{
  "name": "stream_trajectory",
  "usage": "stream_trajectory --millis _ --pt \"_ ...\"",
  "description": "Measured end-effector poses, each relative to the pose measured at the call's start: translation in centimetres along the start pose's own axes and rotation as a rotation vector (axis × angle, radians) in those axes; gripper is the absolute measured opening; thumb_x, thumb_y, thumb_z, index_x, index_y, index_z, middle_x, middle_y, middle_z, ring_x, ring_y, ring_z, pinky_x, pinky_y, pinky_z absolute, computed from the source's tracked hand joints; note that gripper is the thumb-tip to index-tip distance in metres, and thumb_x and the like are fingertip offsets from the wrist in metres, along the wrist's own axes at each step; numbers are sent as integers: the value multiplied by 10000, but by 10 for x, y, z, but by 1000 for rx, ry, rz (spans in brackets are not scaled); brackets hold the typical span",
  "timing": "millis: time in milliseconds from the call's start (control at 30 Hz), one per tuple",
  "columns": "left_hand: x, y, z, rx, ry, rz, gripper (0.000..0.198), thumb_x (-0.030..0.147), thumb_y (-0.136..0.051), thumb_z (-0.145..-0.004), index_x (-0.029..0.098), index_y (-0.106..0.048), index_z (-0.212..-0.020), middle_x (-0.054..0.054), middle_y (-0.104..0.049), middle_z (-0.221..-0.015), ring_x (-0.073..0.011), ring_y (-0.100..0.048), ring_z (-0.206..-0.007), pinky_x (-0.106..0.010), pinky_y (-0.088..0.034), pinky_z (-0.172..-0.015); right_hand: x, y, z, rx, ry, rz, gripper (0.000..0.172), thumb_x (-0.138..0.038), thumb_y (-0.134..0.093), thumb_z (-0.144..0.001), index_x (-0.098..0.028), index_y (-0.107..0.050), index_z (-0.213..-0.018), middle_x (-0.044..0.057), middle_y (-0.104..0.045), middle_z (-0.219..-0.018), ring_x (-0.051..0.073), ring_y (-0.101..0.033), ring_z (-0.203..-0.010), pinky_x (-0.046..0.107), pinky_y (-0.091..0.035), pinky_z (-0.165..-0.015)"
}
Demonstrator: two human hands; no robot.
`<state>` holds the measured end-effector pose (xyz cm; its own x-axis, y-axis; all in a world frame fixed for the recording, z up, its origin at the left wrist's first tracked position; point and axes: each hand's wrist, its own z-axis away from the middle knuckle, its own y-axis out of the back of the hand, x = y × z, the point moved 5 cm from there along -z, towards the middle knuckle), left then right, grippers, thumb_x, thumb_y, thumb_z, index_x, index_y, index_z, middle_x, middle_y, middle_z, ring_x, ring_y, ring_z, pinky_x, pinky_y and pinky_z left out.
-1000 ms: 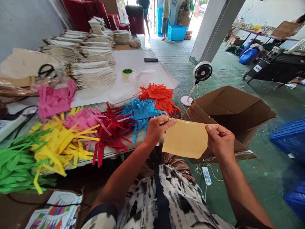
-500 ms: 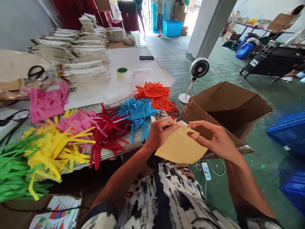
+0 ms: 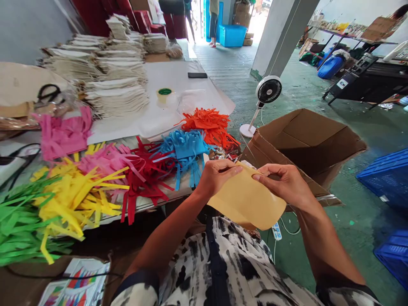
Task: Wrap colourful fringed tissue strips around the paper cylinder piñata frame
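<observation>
A tan sheet of paper (image 3: pixel 248 197) hangs between both hands in front of my chest. My left hand (image 3: pixel 219 176) pinches its upper left edge between thumb and fingers. At the upper right edge, my right hand (image 3: pixel 280 180) grips the same sheet, thumb on the near face. Beyond my left hand lie bundles of cut strips on the table: blue strips (image 3: pixel 185 146), orange strips (image 3: pixel 208 125) and dark red strips (image 3: pixel 145 174). Farther left are pink strips (image 3: pixel 106 161), yellow strips (image 3: pixel 76 197) and green strips (image 3: pixel 22 229).
An open cardboard box (image 3: pixel 306 140) stands on the floor at right, beside a white fan (image 3: pixel 268 90). Stacks of off-white cloth-like pieces (image 3: pixel 116 91), a tape roll (image 3: pixel 165 92) and black scissors (image 3: pixel 48 92) lie on the table. Blue crates (image 3: pixel 387 170) sit far right; a power strip (image 3: pixel 276 231) lies below.
My right hand has closed its fingers on the upper right edge of the paper. The sheet's lower right part has swung down and outward, showing a second layer behind.
</observation>
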<state>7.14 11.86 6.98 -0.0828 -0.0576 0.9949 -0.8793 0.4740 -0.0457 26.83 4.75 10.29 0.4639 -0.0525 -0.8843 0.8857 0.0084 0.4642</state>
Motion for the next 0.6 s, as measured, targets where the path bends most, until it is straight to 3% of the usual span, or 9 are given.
stream_trajectory --millis 167,233,333,467,600 --pt "-1 -1 3 65 -11 13 327 477 -802 -847 168 -781 -743 -12 -684 -704 -121 -556 -631 -243 -389 -569 1 -3 -1 -21 18 -28 368 -581 -773 -889 -218 -819 -850 31 -776 -790 145 -632 -647 242 -464 -539" --pt "-1 -2 3 28 10 50 284 451 -807 -845 178 -835 -919 -18 -721 -752 -126 -586 -653 -238 -412 -588 2 -4 0 -53 -26 -71 364 -579 -780 -885 -219 -810 -841 27 -767 -778 143 -638 -643 242 -478 -548" --pt "-1 -3 3 -16 41 70 376 440 -807 -850 183 -835 -1123 -45 -774 -857 -146 -638 -723 -240 -447 -631 3 -6 2 -90 -107 -123 357 -572 -793 -878 -218 -794 -831 21 -748 -752 134 -634 -621 233 -471 -532" --pt "1 0 3 55 2 -7 303 448 -765 -885 153 -833 -872 -51 -771 -840 -142 -621 -729 -248 -445 -648 3 -9 2 -115 -134 -166 353 -571 -804 -869 -220 -792 -829 19 -736 -719 129 -622 -591 232 -455 -505" --pt "0 -1 4 100 7 -32 312 456 -766 -877 153 -813 -821 -26 -721 -764 -131 -578 -692 -248 -418 -628 5 -9 2 -118 -104 -146 364 -579 -792 -880 -216 -803 -851 33 -763 -778 139 -643 -639 242 -487 -549"
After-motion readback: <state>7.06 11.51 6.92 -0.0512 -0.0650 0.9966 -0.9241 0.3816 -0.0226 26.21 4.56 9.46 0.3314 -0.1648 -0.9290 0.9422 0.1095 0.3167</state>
